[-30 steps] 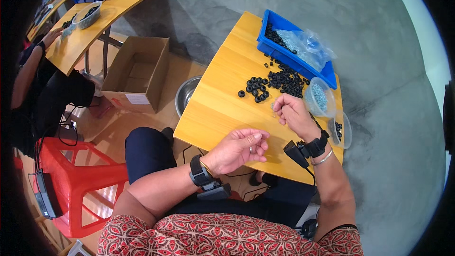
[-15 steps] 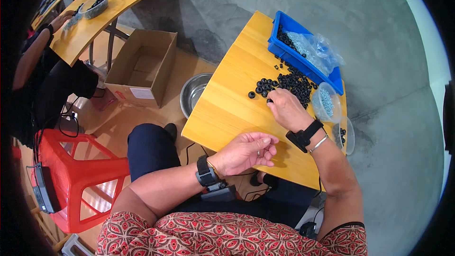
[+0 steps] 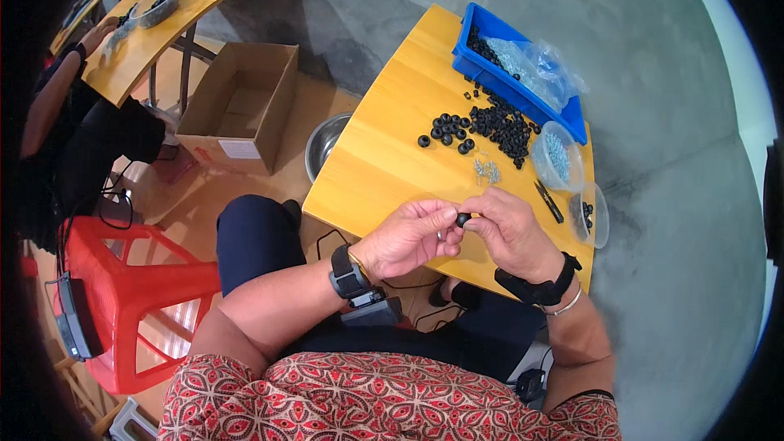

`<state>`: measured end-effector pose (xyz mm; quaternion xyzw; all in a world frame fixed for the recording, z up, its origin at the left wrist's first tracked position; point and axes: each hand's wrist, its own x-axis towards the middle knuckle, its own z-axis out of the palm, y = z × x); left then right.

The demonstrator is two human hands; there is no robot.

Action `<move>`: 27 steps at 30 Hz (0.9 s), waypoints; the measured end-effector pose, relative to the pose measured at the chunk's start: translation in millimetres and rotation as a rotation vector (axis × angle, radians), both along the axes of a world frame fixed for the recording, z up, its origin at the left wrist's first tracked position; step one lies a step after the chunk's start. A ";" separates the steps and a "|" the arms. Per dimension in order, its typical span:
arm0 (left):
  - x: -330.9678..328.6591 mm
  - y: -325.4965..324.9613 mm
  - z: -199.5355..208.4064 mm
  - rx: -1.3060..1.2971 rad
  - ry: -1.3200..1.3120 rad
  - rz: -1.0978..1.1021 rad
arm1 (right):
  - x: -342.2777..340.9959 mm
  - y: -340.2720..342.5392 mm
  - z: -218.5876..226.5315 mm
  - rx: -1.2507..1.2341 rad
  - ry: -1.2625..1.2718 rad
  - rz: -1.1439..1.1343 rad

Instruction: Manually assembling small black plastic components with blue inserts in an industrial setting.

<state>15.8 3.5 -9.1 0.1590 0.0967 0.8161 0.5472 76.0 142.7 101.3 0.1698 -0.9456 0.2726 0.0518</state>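
Observation:
Over the near part of the yellow table (image 3: 371, 171), my two hands meet at a small round black bead (image 3: 463, 220). My right hand (image 3: 518, 237) pinches it between thumb and forefinger. From the other side, the closed thumb and fingers of my left hand (image 3: 412, 237) press against the same bead. Several larger black beads (image 3: 446, 129) lie loose beyond my hands, beside a heap of smaller black pieces (image 3: 505, 129). A few small clear pieces (image 3: 487, 171) lie closer in. Black tweezers (image 3: 549, 202) rest right of my right hand.
A blue tray (image 3: 523, 86) holding black pieces and a clear bag (image 3: 535, 73) stands at the back right. Nearer are a clear tub (image 3: 563, 175) of light-blue bits and a clear lid (image 3: 601, 216). Leftward are a metal bowl (image 3: 314, 151), cardboard box (image 3: 273, 126), red stool (image 3: 114, 278) and another person's hand (image 3: 100, 33).
My right hand has come back from the black heap toward me, bringing the bead to my left hand. The clear pieces and tweezers it covered now show.

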 end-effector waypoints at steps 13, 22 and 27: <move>-1.2 -5.9 12.2 -0.018 0.003 0.035 | 27.5 -5.8 -0.2 -0.187 -0.015 -0.384; -4.9 -9.5 17.3 0.035 -0.027 -0.015 | 37.1 -11.6 -13.9 -0.332 -0.038 -0.432; -4.5 -7.8 11.0 0.063 -0.002 -0.012 | 42.4 -10.8 -21.7 -0.521 -0.081 -0.430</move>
